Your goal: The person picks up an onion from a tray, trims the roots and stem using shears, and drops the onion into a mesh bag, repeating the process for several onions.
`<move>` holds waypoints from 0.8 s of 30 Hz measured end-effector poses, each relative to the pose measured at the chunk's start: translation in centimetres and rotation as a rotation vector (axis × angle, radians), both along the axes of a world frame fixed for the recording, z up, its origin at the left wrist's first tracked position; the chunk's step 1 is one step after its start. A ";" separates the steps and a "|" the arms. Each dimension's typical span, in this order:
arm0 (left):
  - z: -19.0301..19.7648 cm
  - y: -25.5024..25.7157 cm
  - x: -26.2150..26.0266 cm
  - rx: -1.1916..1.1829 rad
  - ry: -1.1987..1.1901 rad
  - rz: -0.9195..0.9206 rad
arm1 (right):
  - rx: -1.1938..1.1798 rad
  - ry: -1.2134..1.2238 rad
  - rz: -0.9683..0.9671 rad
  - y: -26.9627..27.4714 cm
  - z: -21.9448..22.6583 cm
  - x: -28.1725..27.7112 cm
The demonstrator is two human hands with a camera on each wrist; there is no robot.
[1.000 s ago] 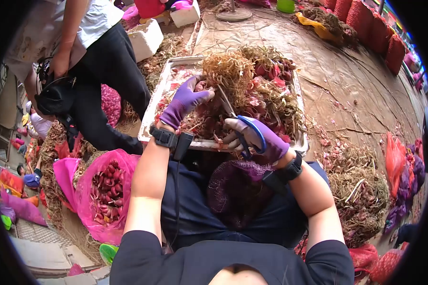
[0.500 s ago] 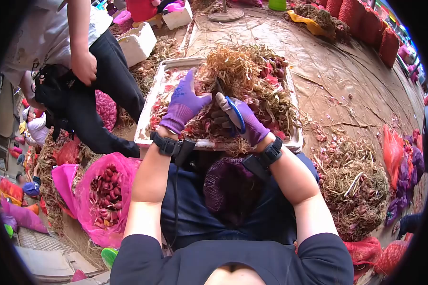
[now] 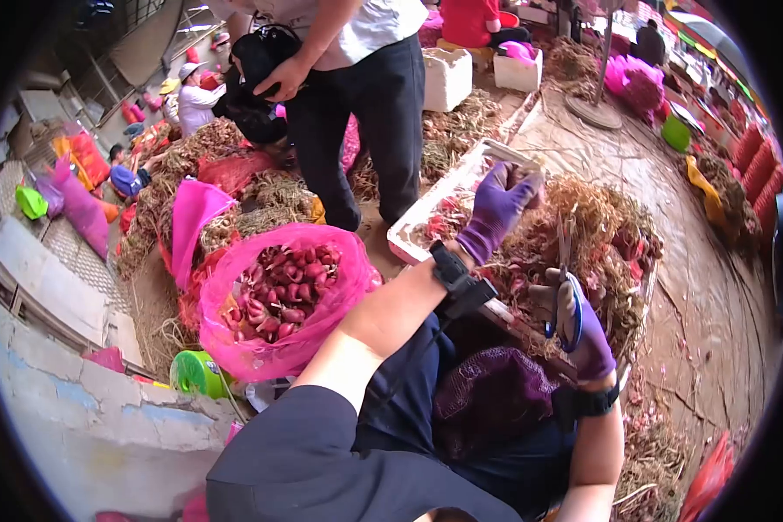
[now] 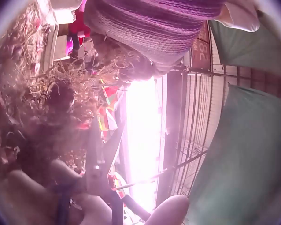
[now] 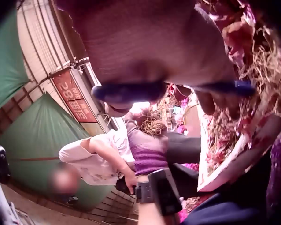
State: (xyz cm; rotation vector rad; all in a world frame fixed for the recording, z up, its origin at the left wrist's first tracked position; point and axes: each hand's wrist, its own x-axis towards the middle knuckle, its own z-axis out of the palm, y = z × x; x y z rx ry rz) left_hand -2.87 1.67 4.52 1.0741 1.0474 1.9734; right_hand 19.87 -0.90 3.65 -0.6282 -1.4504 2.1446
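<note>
My left hand [image 3: 494,213], in a purple glove, holds what look like shallots [image 3: 533,187] over the far left part of a white tray [image 3: 406,246]. Stringy roots [image 5: 152,126] show at its fingers in the right wrist view. Blue-handled scissors [image 3: 572,315] are in my gloved right hand [image 3: 593,344], fingers through the loops. Their blades [image 4: 106,152] stand apart and point away from me, above the heap of dry roots and shallots [image 3: 600,209] in the tray. A gap separates the blades from the left hand.
To my left sits a pink bag [image 3: 222,344] holding red shallots [image 3: 287,291], with a green bucket [image 3: 196,374] beside it. A person in dark trousers [image 3: 357,113] stands beyond the tray. Purple netting [image 3: 496,391] lies between my legs.
My head view has swung left, bringing the pink bag nearer the middle. The left hand has moved away from the right hand, holding shallots. The scissor blades now show clearly apart.
</note>
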 end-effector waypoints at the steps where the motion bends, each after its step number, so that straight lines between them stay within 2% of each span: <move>1: 0.3 -0.2 0.4 0.021 -0.008 -0.016 | 0.066 0.005 -0.094 0.0 -0.3 -0.4; 4: 1.2 -0.7 1.5 0.056 -0.030 -0.019 | 0.192 0.019 -0.262 0.3 0.8 -1.0; 6: 0.5 -0.6 2.0 0.108 0.014 -0.206 | 0.379 0.052 -0.426 1.9 -1.0 -1.0; 8: 0.1 -1.4 3.8 -0.102 0.114 -0.274 | 0.389 0.071 -0.511 2.3 -1.3 -0.9; 10: 0.4 -2.2 5.9 -0.235 0.418 -0.218 | 0.364 0.117 -0.447 3.5 -2.2 -0.4; 11: 0.4 -2.4 6.7 -0.233 0.474 -0.287 | 0.266 0.223 -0.505 3.0 -2.2 -0.7; 12: 0.4 -2.5 7.1 -0.230 0.528 -0.357 | 0.232 0.135 -0.436 4.0 -2.7 0.1; 13: 0.5 -2.6 7.1 -0.242 0.472 -0.365 | 0.225 0.137 -0.450 4.0 -2.8 0.3; 14: 0.4 -2.5 6.7 -0.244 0.467 -0.349 | 0.219 0.138 -0.461 3.3 -1.8 0.1; 16: 0.2 -1.9 5.9 -0.308 0.784 -0.272 | 0.253 0.131 -0.454 3.4 -2.1 0.3; 18: -0.7 -1.4 5.7 -0.306 0.761 -0.271 | 0.289 0.135 -0.447 3.2 -1.8 0.2; 20: -1.3 -1.4 5.6 -0.199 0.649 -0.277 | 0.355 0.099 -0.400 2.2 -0.7 0.0; 22: -1.2 -1.4 5.4 -0.205 0.686 -0.212 | 0.380 0.032 -0.412 1.5 -0.2 0.0; 24: -1.6 -1.0 5.6 -0.142 0.926 -0.037 | 0.352 0.015 -0.407 1.1 0.1 -0.2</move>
